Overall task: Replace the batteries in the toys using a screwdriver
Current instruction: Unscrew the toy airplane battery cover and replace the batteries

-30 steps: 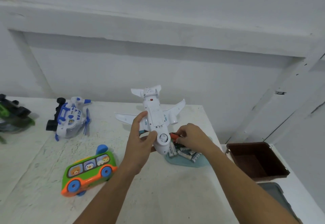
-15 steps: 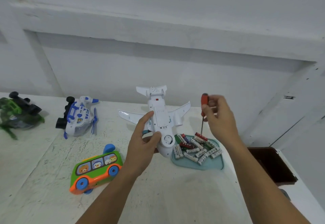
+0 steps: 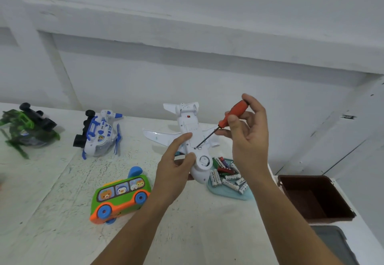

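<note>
4 toys are here: 1 bus, 1 helicopter and 1 green vehicle lie on the white table, and the left hand grips 1 plane belly-up, fingers curled around its body. the right hand pinches 1 screwdriver by the orange handle, with the tip on the plane's underside. 1 blue tray holds batteries, too heaped to count. 1 brown box stands at the right.

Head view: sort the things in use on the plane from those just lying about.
In use: white toy plane, orange screwdriver, left hand, right hand, batteries, blue tray.
Lying about for now: toy bus, blue-and-white toy helicopter, green toy vehicle, brown bin.
</note>
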